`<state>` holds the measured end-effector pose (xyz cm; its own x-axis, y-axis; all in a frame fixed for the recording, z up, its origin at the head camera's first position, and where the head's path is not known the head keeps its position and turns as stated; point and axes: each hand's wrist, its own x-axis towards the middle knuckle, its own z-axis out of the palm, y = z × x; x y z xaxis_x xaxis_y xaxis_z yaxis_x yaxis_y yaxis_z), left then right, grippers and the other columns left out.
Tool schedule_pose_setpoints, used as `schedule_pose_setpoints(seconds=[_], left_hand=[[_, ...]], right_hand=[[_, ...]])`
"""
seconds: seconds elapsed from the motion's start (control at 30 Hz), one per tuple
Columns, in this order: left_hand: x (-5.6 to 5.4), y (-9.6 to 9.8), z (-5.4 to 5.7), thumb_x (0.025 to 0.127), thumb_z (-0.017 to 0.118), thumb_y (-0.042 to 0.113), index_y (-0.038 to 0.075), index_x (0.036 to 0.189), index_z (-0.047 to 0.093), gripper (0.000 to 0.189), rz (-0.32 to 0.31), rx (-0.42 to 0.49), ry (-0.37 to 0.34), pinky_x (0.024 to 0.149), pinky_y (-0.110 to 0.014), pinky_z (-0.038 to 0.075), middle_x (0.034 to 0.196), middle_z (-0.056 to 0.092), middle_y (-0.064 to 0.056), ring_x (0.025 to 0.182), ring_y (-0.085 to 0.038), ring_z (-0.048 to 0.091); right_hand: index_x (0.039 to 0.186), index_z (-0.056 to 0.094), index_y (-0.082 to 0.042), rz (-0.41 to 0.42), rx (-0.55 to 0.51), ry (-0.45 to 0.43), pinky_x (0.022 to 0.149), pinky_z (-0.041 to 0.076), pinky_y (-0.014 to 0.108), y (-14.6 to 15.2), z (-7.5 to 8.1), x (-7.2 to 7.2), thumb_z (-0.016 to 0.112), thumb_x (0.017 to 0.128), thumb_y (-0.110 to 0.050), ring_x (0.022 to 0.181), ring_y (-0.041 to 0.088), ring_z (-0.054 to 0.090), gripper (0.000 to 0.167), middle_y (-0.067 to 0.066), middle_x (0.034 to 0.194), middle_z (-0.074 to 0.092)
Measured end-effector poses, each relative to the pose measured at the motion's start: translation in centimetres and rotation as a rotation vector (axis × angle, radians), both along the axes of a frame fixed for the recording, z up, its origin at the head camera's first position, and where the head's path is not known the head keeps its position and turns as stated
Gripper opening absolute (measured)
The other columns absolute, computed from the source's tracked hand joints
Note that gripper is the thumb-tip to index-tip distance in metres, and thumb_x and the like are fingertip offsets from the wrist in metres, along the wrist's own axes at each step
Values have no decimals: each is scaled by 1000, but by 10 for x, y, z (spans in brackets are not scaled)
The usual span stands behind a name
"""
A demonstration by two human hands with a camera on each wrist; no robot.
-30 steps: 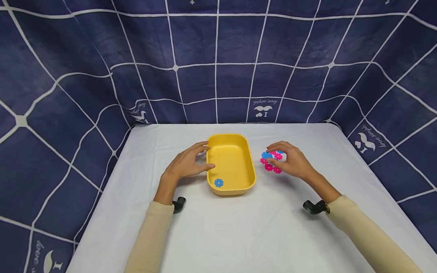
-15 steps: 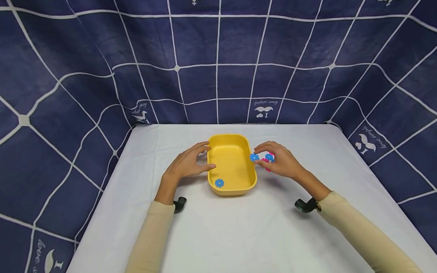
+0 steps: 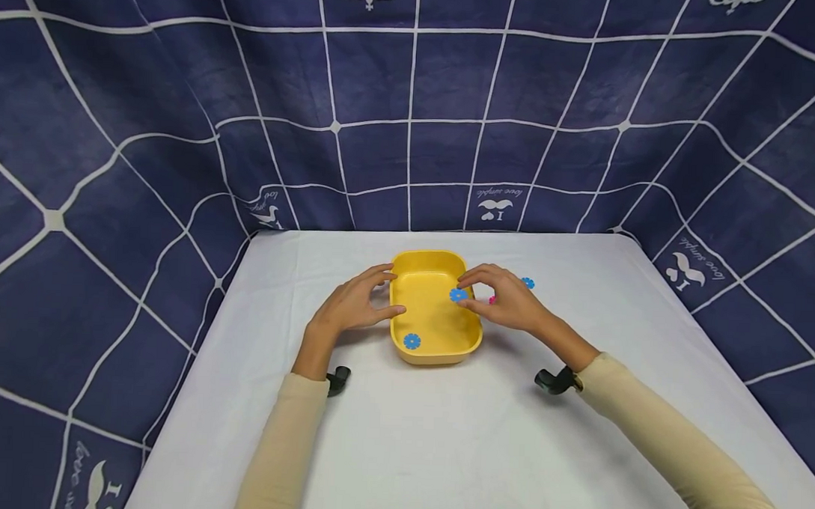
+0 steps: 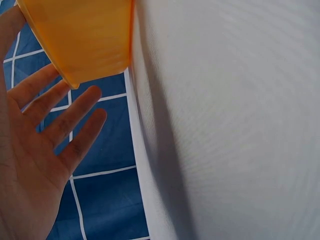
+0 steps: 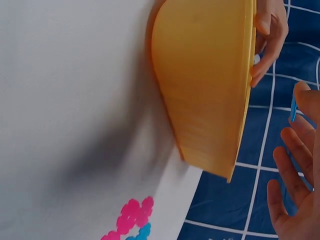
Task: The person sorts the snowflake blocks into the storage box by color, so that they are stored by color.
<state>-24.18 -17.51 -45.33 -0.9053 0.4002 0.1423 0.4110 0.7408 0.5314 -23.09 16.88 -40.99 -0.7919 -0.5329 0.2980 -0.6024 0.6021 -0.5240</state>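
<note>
A yellow rectangular tray [image 3: 431,315] stands on the white-covered table. My left hand [image 3: 355,301] is at its left rim, thumb reaching over the edge; in the left wrist view, the fingers [image 4: 75,117] are spread and fairly straight beside the tray wall. Between right thumb and fingertips, my right hand [image 3: 507,299] pinches a blue flower-shaped disc [image 3: 458,294] above the tray's right side. The disc appears edge-on in the right wrist view. A second blue flower-shaped disc [image 3: 412,341] lies inside the tray's near left corner.
Several pink flower-shaped discs [image 5: 132,215] and blue ones [image 5: 142,233] lie on the table right of the tray, mostly hidden behind the right hand in the head view. A blue patterned curtain [image 3: 444,158] surrounds the table's back and sides.
From the pile of discs, my right hand has moved left with a blue flower-shaped disc in its fingertips and is now over the tray. The left hand stays at the rim.
</note>
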Motion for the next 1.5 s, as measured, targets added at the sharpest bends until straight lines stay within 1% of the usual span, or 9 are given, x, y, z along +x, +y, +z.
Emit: schedule_pose_setpoints(seconds=[0.23,0.47,0.63,0.7,0.8,0.93,1.2,1.43,1.5], left_hand=[[0,1,-1,87,74,75,19,155,58,89,-3,-3,-1,118,-57,45,170,43,4,148,-27,53],[0,2,-1,90,78,66,18,154,59,83,-2,5,-13,119,-57,44,170,43,4,149,-27,52],[1,1,0,89,75,71,19,155,58,86,-4,-7,-16,119,-55,44,170,42,5,150,-26,51],[1,1,-1,89,75,72,19,155,58,86,-3,-10,-17,119,-55,44,170,42,6,149,-26,51],[1,2,-1,90,76,69,20,155,58,83,0,-6,-21,119,-55,44,170,42,7,149,-26,52],[1,2,-1,90,78,64,20,154,59,80,1,0,-20,119,-55,44,170,43,7,147,-26,53],[0,-1,-2,89,73,74,21,155,58,86,-11,-21,-4,117,-55,46,170,42,7,146,-25,55],[-1,-1,2,90,75,71,21,155,58,83,-9,-17,-7,117,-55,47,170,42,6,145,-26,56],[-1,-1,2,89,74,73,22,154,58,85,-6,-20,-11,116,-55,47,170,42,7,143,-25,57]], right_hand=[[120,81,-14,28,3,5,115,49,55,-14,1,-1,89,92,-27,127,28,65,32,4,130,74],[121,81,-14,45,18,-6,115,48,58,-26,1,-1,89,92,-28,127,29,65,33,4,128,75],[122,81,-15,66,39,-22,116,46,59,-34,1,-1,87,93,-29,128,28,65,32,2,129,75],[122,80,-15,84,41,-15,115,47,59,-37,1,-2,87,93,-29,128,28,65,32,2,129,75],[121,80,-15,104,43,-1,114,48,58,-41,1,-4,86,94,-29,127,27,66,32,2,128,75],[121,80,-16,106,53,10,113,49,57,-44,0,-6,86,94,-29,125,26,66,31,1,127,75],[121,81,-15,124,57,-5,113,49,58,-50,1,-6,86,94,-28,124,27,67,30,1,126,75],[120,81,-15,136,92,-29,113,50,56,-58,1,-8,85,94,-34,126,25,66,32,0,126,75],[120,81,-15,145,112,-33,112,51,55,-60,1,-10,85,94,-35,126,25,66,33,0,126,75]])
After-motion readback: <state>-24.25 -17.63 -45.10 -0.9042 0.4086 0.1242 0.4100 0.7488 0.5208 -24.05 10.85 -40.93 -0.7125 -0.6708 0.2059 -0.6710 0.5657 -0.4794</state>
